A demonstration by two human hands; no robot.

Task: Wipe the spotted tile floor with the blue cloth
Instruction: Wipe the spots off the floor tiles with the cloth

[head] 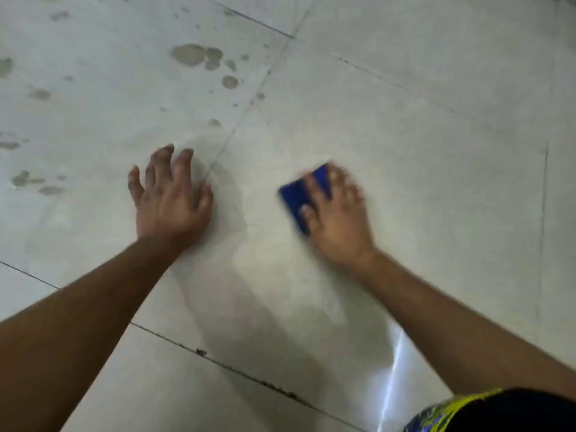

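Note:
The pale tile floor (405, 135) fills the view. My right hand (338, 219) presses flat on a folded blue cloth (296, 198), which sticks out from under its fingers and thumb; hand and cloth are blurred. My left hand (170, 198) rests palm down on the floor to the left of the cloth, fingers spread, holding nothing. Grey-brown spots (190, 54) mark the tile beyond and to the left of my left hand.
Dark grout lines (249, 377) cross the floor, with some dirt in the near one. More spots (25, 179) lie at the far left. A bright glare streak (394, 369) shines near my right forearm. Patterned yellow, blue and black clothing (486, 413) shows at the bottom right.

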